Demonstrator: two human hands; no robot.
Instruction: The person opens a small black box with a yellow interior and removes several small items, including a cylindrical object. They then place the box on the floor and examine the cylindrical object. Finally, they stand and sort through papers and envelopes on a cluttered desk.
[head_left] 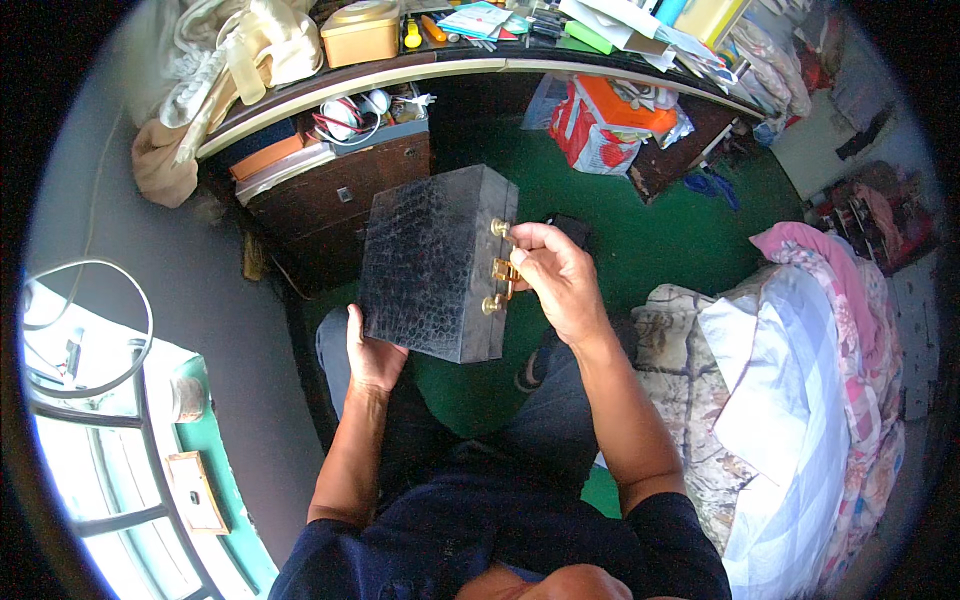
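A black box-shaped case (420,265) with a crocodile-skin pattern is held up, tilted, over my lap. My left hand (375,355) grips its near-left corner, the thumb up along the side and the fingers hidden underneath. Gold-coloured metal fittings line the case's right side: a round fitting (499,228) at the far end, another round fitting (491,304) at the near end, and a clasp (502,269) between them. At that clasp, my right hand (555,275) has its thumb and fingers bent and closed around the metal. The case's lid looks closed.
Ahead stands a cluttered desk (480,60) with a tan box (360,33), papers and pens. Below it are a dark drawer cabinet (340,190) and a red-and-white bag (590,130). Bedding (790,400) lies to my right. A barred window (110,450) is on the left.
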